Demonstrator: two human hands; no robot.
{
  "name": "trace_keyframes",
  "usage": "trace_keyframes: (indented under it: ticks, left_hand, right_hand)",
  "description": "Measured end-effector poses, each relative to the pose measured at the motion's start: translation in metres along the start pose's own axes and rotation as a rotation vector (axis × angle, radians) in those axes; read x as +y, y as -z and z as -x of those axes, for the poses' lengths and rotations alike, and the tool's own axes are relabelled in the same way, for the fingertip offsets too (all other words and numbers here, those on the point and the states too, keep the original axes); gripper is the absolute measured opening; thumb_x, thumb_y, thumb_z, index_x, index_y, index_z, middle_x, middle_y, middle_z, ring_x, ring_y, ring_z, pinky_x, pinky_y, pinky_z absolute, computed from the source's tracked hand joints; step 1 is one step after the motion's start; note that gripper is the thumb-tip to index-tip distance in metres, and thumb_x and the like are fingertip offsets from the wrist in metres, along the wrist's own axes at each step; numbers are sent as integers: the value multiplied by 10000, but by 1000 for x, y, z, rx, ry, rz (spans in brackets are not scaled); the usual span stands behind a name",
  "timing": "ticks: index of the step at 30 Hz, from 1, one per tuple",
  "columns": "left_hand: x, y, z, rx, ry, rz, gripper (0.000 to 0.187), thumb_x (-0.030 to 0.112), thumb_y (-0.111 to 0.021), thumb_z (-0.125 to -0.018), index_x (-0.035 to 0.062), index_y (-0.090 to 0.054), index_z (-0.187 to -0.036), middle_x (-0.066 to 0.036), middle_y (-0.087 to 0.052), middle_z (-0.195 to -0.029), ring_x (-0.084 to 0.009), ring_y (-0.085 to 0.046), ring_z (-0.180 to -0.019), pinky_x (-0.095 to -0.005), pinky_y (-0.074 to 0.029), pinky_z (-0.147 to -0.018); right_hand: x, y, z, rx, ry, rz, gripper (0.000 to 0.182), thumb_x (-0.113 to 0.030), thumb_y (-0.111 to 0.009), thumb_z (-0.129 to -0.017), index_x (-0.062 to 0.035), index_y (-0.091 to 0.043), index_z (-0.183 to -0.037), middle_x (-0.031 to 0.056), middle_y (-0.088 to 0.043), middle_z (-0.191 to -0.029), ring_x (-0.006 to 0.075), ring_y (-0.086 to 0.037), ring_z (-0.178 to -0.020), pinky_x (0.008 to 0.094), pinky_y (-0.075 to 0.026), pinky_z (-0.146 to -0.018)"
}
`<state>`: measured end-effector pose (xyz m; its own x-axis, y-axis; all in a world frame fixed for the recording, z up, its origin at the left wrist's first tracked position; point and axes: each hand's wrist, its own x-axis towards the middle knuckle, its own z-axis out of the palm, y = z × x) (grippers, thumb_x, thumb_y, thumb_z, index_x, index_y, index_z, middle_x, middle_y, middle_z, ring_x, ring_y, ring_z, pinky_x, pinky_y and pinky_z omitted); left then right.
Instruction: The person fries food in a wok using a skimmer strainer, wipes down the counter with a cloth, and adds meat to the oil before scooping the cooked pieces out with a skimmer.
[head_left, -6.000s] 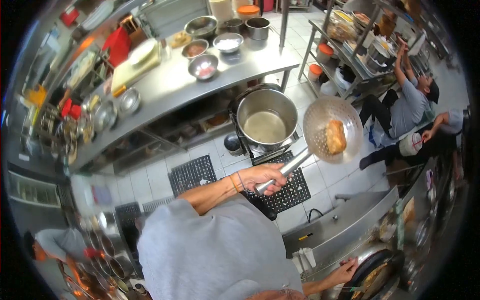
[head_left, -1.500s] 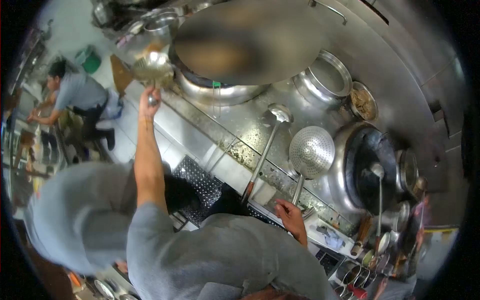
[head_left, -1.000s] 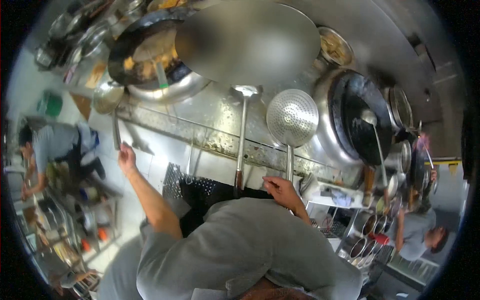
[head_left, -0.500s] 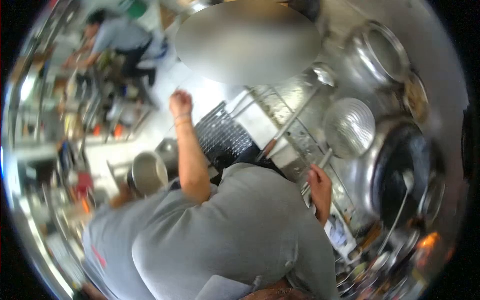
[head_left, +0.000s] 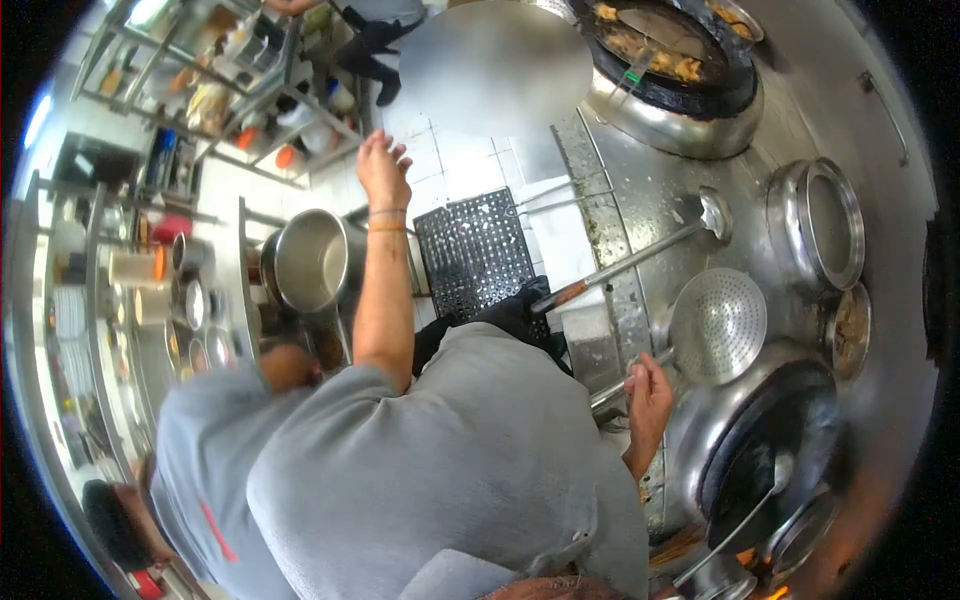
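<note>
My left hand (head_left: 384, 172) is held out over the floor in the upper middle, its fingers loosely bent and apart. It holds nothing, and a thin band circles the wrist. My right hand (head_left: 650, 402) is at the stove edge with curled fingers, close by the handle of a perforated skimmer (head_left: 718, 326). Whether the fingers grip the handle is not visible. The skimmer's round bowl lies on the steel stove top, beside a wok (head_left: 770, 440) with a long-handled ladle in it. Farther up, a second ladle (head_left: 640, 250) with a wooden grip lies across the stove edge.
At the upper right, a wok (head_left: 650, 45) holds browned food pieces. A lidded steel pot (head_left: 818, 225) stands at the right wall. A deep pot (head_left: 318, 262) sits left, past a black perforated mat (head_left: 478, 250). A co-worker's grey sleeve (head_left: 200, 470) is close at my left.
The view has swung and sharpened, bringing the food-filled wok into sight at the upper right. My left hand's fingers have spread apart. The skimmer stays on the stove near my right hand.
</note>
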<state>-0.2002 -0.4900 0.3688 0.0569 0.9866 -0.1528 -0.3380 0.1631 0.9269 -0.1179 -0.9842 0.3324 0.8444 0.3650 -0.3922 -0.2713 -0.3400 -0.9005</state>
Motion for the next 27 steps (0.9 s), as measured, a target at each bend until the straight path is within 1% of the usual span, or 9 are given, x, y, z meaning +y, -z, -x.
trace_keyframes:
  ticks: [5, 11, 14, 17, 20, 21, 23, 26, 27]
  left_hand:
    - [45, 8, 10, -83, -40, 54, 272, 120, -553, -889, 53, -523, -1150, -66, -547, -1005, -157, -537, -747, -280, -432, -617]
    - [34, 6, -14, -209, 69, 118, 298, 134, -541, -901, 39, -511, -1182, -62, -523, -1042, -148, -513, -790, -269, -434, -627]
    - [32, 11, -44, -215, 142, 119, 302, 139, -551, -902, 45, -526, -1187, -58, -539, -1023, -149, -525, -789, -263, -440, -622]
    - [27, 36, -103, -176, 177, 122, 344, 142, -580, -897, 50, -521, -1223, -54, -554, -1032, -143, -530, -792, -254, -435, -622]
    - [23, 76, -166, -170, 120, 78, 323, 134, -588, -882, 72, -547, -1196, -42, -586, -1069, -138, -540, -815, -261, -447, -670]
    - [31, 84, -181, -117, 168, 57, 343, 152, -598, -873, 73, -547, -1202, -40, -584, -1088, -137, -533, -829, -257, -444, -684]
    - [44, 97, -200, -61, 154, -48, 346, 189, -586, -885, 75, -544, -1209, -40, -585, -1084, -132, -517, -849, -259, -433, -683]
    - [52, 111, -227, -72, 228, -95, 323, 189, -579, -899, 75, -550, -1200, -30, -590, -1070, -114, -519, -828, -245, -429, -670]
    - [52, 105, -230, -167, 247, -135, 301, 174, -569, -907, 75, -552, -1191, -28, -592, -1059, -108, -524, -813, -240, -435, -654]
  right_hand:
    - [-7, -13, -13, -44, 23, 37, 316, -138, -534, -957, 17, -573, -1230, 69, -648, -931, 88, -558, -738, 222, -475, -667]
    - [-32, -51, -24, -47, 104, 80, 307, -119, -556, -947, 15, -578, -1222, 69, -653, -920, 90, -568, -708, 215, -477, -654]
    - [-50, -85, -40, -15, 96, 61, 272, -97, -560, -942, 7, -608, -1188, 86, -652, -933, 96, -573, -724, 226, -485, -660]
    - [-88, -132, -67, 30, 212, 96, 238, -82, -553, -945, 17, -622, -1150, 58, -624, -881, 80, -554, -700, 207, -467, -636]
    - [-119, -171, -108, 164, 297, 84, 229, -84, -554, -946, 12, -629, -1139, 50, -619, -865, 73, -545, -686, 200, -451, -616]
    - [-126, -181, -123, 242, 310, 101, 220, -89, -574, -932, 30, -629, -1109, 70, -621, -845, 94, -545, -674, 226, -444, -599]
    - [-157, -198, -151, 457, 525, 543, 225, -71, -610, -887, 57, -622, -1072, 116, -608, -832, 189, -569, -691, 289, -461, -632]
    - [-196, -220, -195, 615, 620, 855, 305, -81, -651, -830, 39, -605, -1106, 194, -567, -916, 343, -567, -837, 405, -466, -728]
    - [-202, -219, -214, 641, 651, 967, 347, -92, -661, -820, 22, -596, -1140, 210, -554, -962, 378, -557, -884, 435, -463, -759]
